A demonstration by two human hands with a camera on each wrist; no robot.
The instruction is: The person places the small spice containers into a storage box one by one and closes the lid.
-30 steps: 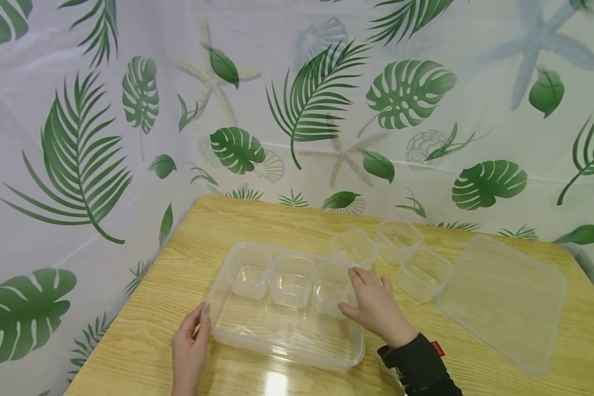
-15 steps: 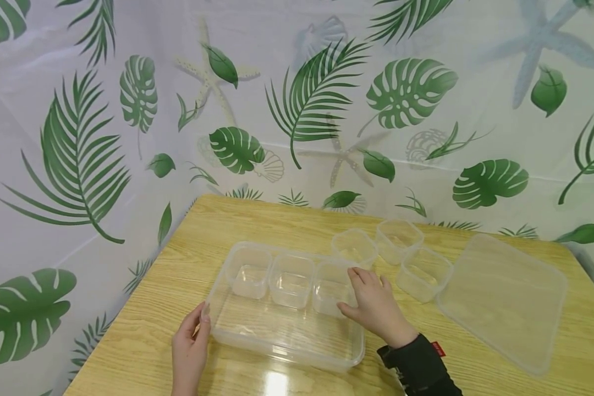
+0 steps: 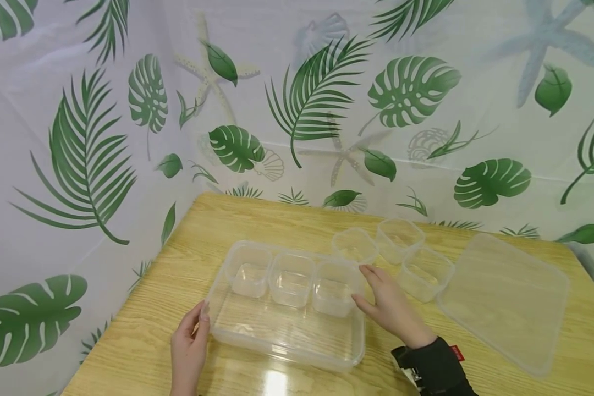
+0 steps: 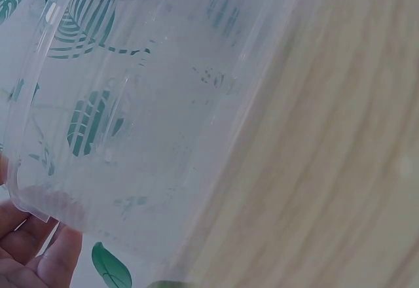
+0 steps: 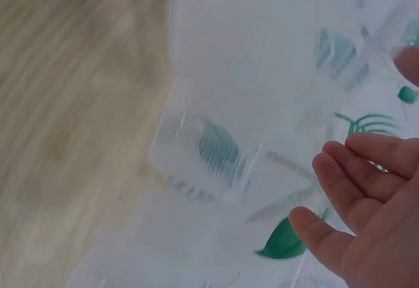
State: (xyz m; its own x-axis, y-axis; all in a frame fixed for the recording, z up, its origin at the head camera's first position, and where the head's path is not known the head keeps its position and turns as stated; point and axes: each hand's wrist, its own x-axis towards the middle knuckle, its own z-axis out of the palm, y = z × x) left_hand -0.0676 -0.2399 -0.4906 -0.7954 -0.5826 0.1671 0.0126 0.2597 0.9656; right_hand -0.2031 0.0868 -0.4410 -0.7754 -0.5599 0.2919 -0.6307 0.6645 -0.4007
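A large clear plastic box (image 3: pixel 277 351) lies on the table, with three small clear containers (image 3: pixel 290 294) in a row along its far side. My left hand (image 3: pixel 190 341) holds the box's left edge, thumb at the rim; the left wrist view has those fingers (image 4: pixel 62 252) at the box's corner. My right hand (image 3: pixel 393 308) hovers by the box's right edge, beside the rightmost container (image 3: pixel 333 300). Its fingers are relaxed and hold nothing, as the right wrist view also shows.
Behind the box's right corner stand three more small clear containers (image 3: pixel 427 283), close together. Right of them lies a flat translucent lid (image 3: pixel 507 302) on the wooden table (image 3: pixel 143 330). A leaf-patterned cloth (image 3: pixel 257 33) hangs behind and along the left.
My right hand has drawn slightly to the right, off the rightmost container in the box. The left hand keeps its hold, and the box stays in place.
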